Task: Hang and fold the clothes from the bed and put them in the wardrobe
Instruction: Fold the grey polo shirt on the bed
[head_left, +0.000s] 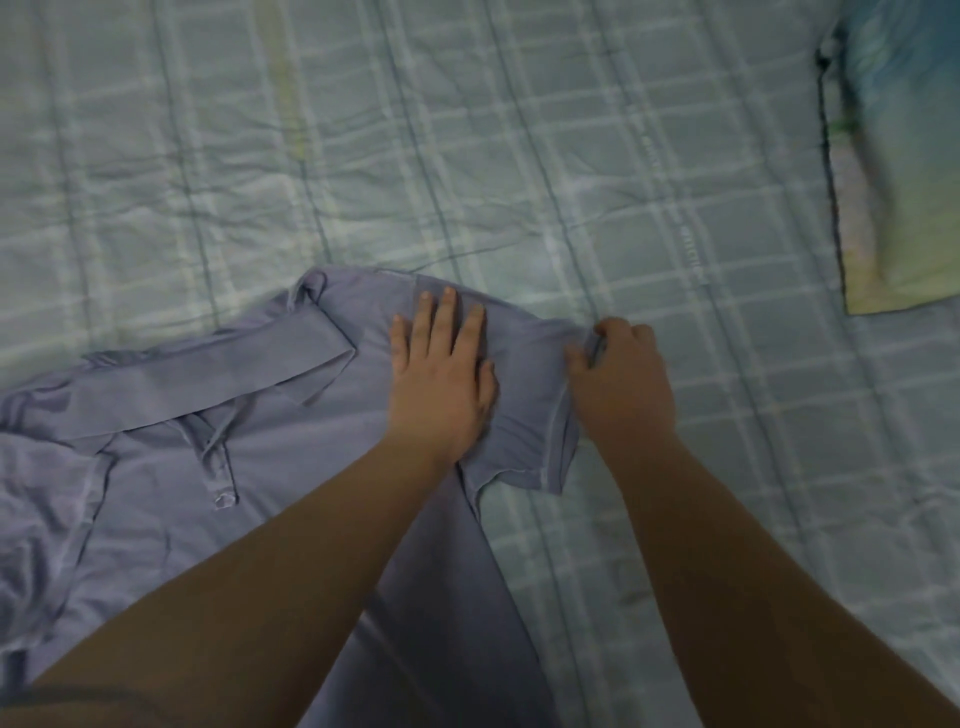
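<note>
Blue collared shirt (285, 467) lies spread, unfolded, near left on the bed (519, 156) | left hand (441, 374) flat, fingers straight, pressing its shoulder | right hand (621, 374) pinches sleeve (530, 426) hem | judged early: folding barely begun, wardrobe unseen

Grey-blue cotton polo shirt (171, 467): spread on pale checked quilted bedsheet (519, 130), lower left. Pale rectangular pillow (893, 182): laid on the bedsheet, far right, well apart from the shirt.
</note>
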